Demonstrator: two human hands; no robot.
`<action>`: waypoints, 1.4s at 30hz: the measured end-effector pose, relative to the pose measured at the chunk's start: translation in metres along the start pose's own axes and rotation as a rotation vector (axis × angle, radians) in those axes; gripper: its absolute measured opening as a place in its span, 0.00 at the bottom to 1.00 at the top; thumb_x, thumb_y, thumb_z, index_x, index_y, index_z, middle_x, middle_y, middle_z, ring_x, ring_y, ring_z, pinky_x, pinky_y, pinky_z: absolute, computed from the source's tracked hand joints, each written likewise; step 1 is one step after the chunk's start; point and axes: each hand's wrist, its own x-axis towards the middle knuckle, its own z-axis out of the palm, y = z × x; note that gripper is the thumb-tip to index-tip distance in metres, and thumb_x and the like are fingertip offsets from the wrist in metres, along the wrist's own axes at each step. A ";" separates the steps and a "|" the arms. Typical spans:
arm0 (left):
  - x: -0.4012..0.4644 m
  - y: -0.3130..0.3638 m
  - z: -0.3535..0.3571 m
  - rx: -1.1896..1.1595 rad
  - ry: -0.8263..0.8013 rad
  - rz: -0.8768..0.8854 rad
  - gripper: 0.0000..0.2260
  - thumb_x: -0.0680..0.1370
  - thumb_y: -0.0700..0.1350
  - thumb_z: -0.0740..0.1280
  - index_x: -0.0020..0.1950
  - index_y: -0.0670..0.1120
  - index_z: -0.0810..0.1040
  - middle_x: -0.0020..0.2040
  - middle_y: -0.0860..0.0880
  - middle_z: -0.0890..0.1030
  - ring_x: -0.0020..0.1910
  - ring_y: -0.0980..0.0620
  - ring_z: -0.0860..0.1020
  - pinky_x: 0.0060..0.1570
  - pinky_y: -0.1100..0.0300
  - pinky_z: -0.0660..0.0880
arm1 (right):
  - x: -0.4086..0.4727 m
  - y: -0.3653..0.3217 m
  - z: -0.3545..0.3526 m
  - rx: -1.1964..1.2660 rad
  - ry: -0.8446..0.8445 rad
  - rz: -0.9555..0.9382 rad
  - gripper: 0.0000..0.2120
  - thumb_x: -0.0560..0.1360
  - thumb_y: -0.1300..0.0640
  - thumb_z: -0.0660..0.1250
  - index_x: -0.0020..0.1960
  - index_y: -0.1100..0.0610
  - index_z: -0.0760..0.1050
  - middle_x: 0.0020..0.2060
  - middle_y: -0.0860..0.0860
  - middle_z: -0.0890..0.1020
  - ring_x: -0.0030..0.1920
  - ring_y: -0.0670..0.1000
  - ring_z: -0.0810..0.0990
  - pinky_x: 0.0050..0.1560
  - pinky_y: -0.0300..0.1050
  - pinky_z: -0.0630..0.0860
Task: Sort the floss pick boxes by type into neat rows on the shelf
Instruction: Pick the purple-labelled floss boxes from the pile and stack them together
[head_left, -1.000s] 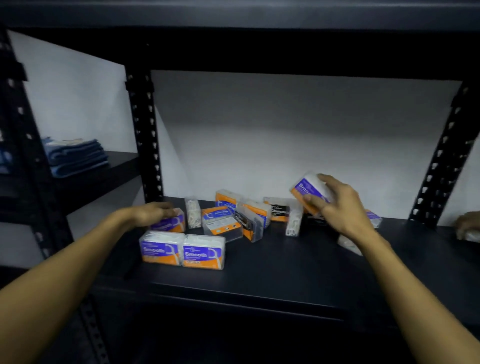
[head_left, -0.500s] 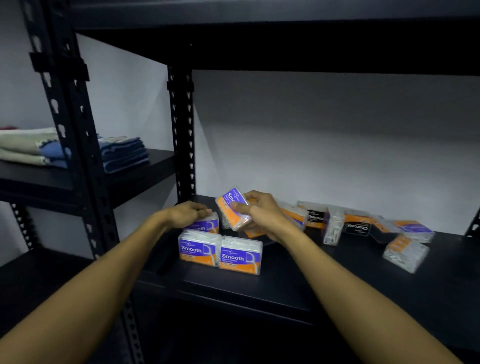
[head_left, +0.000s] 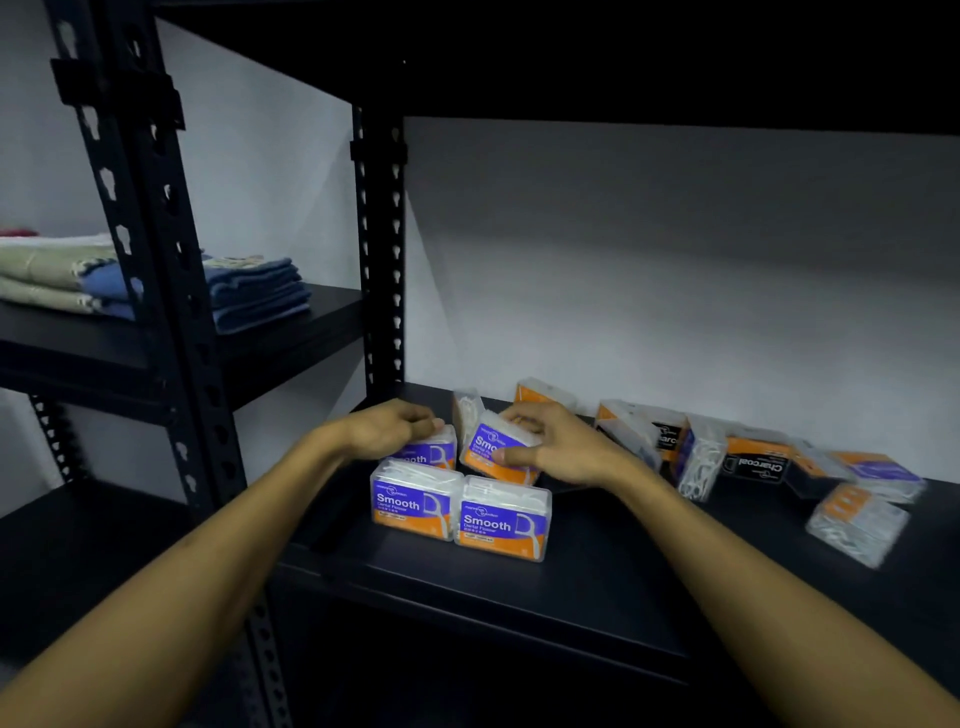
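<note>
Two purple-and-orange "Smooth" boxes (head_left: 413, 501) (head_left: 503, 518) stand side by side near the front of the black shelf (head_left: 597, 587). Behind them, my left hand (head_left: 387, 428) rests on a third Smooth box (head_left: 432, 453). My right hand (head_left: 558, 447) grips a fourth Smooth box (head_left: 493, 452), tilted and low over the shelf, just right of the third. To the right lies a loose jumble of boxes, among them black "Charcoal" boxes (head_left: 756, 462) and more purple ones (head_left: 878, 470).
A black upright post (head_left: 382, 260) bounds the shelf at the back left. Folded blue and beige towels (head_left: 254, 291) lie on the neighbouring shelf to the left. The white wall stands close behind the boxes. A clear box (head_left: 854, 525) lies apart at the right.
My right hand carried the Smooth box from the jumble leftwards and lowered it behind the front pair, beside the box under my left hand. The view swung left.
</note>
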 end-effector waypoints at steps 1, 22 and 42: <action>0.000 -0.001 0.000 0.002 -0.005 0.002 0.15 0.84 0.52 0.60 0.57 0.43 0.80 0.51 0.46 0.85 0.51 0.48 0.83 0.56 0.54 0.76 | 0.000 -0.003 0.000 -0.039 -0.022 -0.010 0.18 0.74 0.57 0.75 0.62 0.53 0.77 0.53 0.49 0.84 0.52 0.46 0.84 0.51 0.38 0.81; -0.010 0.023 0.000 0.152 -0.173 0.030 0.11 0.83 0.53 0.60 0.48 0.53 0.81 0.47 0.53 0.84 0.49 0.53 0.83 0.57 0.53 0.78 | -0.009 -0.011 -0.004 -0.234 -0.245 0.003 0.18 0.83 0.49 0.60 0.71 0.49 0.74 0.62 0.49 0.82 0.58 0.47 0.82 0.60 0.47 0.79; -0.032 0.007 0.031 0.165 0.096 0.107 0.15 0.83 0.58 0.57 0.49 0.55 0.81 0.44 0.54 0.84 0.45 0.56 0.82 0.50 0.56 0.78 | -0.044 -0.032 0.025 -0.400 -0.146 0.075 0.38 0.69 0.38 0.75 0.74 0.48 0.66 0.63 0.48 0.77 0.59 0.49 0.78 0.62 0.50 0.77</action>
